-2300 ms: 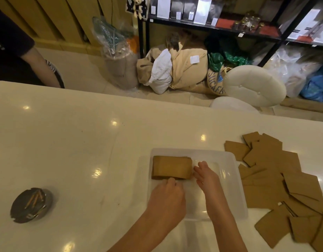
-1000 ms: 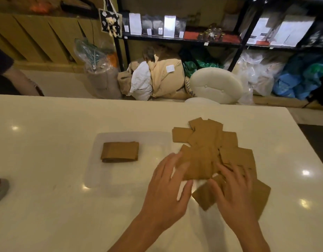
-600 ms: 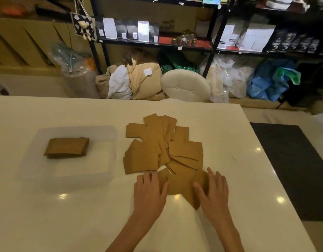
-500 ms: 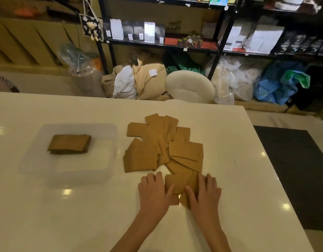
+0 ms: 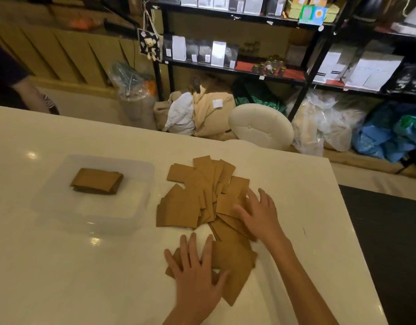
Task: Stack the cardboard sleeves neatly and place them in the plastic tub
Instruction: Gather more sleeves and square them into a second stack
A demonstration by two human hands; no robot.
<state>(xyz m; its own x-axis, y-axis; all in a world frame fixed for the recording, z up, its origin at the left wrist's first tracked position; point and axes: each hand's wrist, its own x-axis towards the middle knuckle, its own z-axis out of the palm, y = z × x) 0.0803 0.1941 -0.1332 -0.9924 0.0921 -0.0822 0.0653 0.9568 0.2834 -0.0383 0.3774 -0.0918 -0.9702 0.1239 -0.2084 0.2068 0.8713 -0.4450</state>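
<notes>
A clear plastic tub (image 5: 141,202) sits on the white table, left of centre, with a short stack of brown cardboard sleeves (image 5: 97,180) inside it. To its right lies a loose spread of several flat cardboard sleeves (image 5: 190,202). My left hand (image 5: 197,273) lies flat, fingers apart, on a few sleeves (image 5: 235,266) pulled close to the table's near side. My right hand (image 5: 261,214) rests with fingers spread on the right part of the spread, farther out.
The white table (image 5: 61,266) ends at a right edge beside a dark floor mat (image 5: 387,242). Behind the table stand a cream stool (image 5: 261,125), bags and black shelves (image 5: 303,73). Another person's arm (image 5: 26,95) shows at the far left.
Both hands left the tub and moved right to the loose sleeves. They gathered a few sleeves toward me; the right hand has since reached out onto the spread again.
</notes>
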